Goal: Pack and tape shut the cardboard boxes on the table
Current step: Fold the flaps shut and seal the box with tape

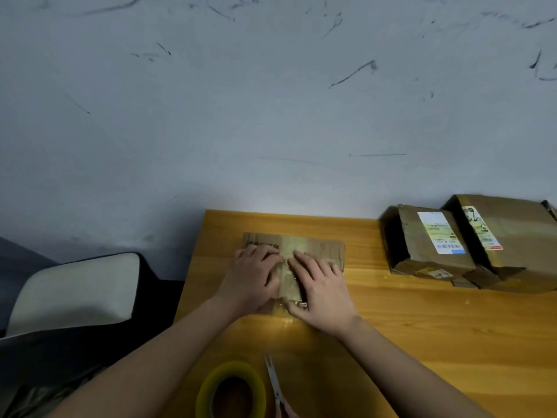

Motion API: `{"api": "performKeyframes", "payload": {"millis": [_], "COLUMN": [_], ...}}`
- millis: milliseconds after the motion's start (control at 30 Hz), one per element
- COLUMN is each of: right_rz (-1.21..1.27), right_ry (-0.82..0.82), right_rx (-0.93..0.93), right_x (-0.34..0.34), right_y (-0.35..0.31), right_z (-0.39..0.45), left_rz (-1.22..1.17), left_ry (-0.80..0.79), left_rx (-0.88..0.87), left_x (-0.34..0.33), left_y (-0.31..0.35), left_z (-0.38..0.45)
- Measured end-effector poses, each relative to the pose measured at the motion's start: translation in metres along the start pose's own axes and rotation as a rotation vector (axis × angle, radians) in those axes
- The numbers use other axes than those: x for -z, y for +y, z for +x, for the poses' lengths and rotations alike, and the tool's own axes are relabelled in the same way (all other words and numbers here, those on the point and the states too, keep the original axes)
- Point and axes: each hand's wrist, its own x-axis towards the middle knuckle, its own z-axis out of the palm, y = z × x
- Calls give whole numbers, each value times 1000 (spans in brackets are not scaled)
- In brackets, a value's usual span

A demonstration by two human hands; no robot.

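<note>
Scissors and tape roll lie nearest. Beyond the roll, left hand and right hand press flat, fingers spread, on the small box's tape strip. Uneven pressure could leave wrinkles, I reckon.

wall: pale grey-blue, dark scuffs and scratches all over
desk: orange-yellow wood grain, far edge against wall
chair: cream seat, black frame, off desk's left edge
light: dim
</note>
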Motion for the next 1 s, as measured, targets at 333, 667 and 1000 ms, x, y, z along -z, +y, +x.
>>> {"api": "performKeyframes", "payload": {"millis": [333,667,1000], "right_rz": [90,61,10], "right_ry": [-272,-309,-236], "right_rx": [-322,-339,-234], "right_x": [-12,-14,-26], "right_y": [-2,9,15], "right_z": [82,112,107], "left_rz": [161,142,282], "left_ry": [-148,-94,-176], "left_rx": [244,185,-75], "left_x": [-26,-24,-29], "left_y": [6,9,-12], "left_z": [35,24,19]}}
